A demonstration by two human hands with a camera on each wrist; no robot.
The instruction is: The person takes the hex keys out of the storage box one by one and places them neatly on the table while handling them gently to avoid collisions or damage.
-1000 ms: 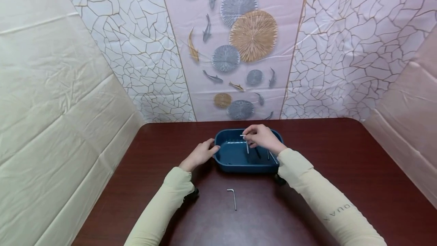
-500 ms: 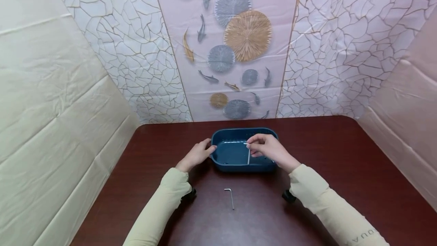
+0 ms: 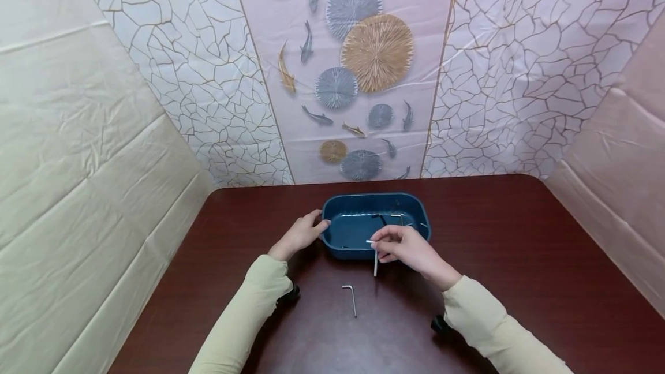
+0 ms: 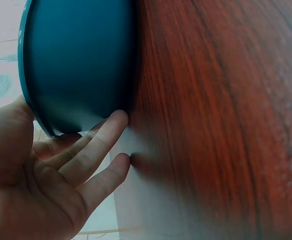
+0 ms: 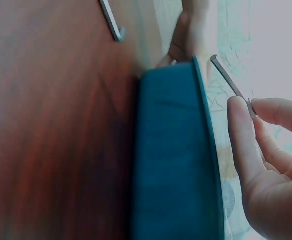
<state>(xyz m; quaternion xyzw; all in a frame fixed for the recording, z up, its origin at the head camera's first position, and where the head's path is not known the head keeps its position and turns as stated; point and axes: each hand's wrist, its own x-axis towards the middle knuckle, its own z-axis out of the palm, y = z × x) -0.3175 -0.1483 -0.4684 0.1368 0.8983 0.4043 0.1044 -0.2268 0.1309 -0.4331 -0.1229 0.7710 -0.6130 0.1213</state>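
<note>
My right hand (image 3: 413, 251) pinches a silver hex key (image 3: 376, 267) near its bend, the long arm hanging down just in front of a blue tray (image 3: 347, 255). In the right wrist view the thumb and index finger hold this hex key (image 5: 226, 74) beyond the tray's rim. My left hand (image 3: 300, 236) grips the tray's left end, thumb over the rim; the left wrist view has its fingers against the outer wall (image 4: 81, 60). Another silver hex key (image 3: 354, 302) lies on the table. Inside the tray are a black hex key (image 3: 383, 220) and several silver pieces, partly hidden.
The dark red-brown table (image 3: 249, 218) runs back to a patterned cloth wall (image 3: 244, 149). Plain pale cloth hangs at the left (image 3: 78, 201) and right. A dark wrist-worn device (image 3: 440, 324) shows under the right sleeve.
My right hand has drawn the hex key from above the tray's inside toward me, past its front rim. The left hand stays on the tray; the other hex key still lies on the table.
</note>
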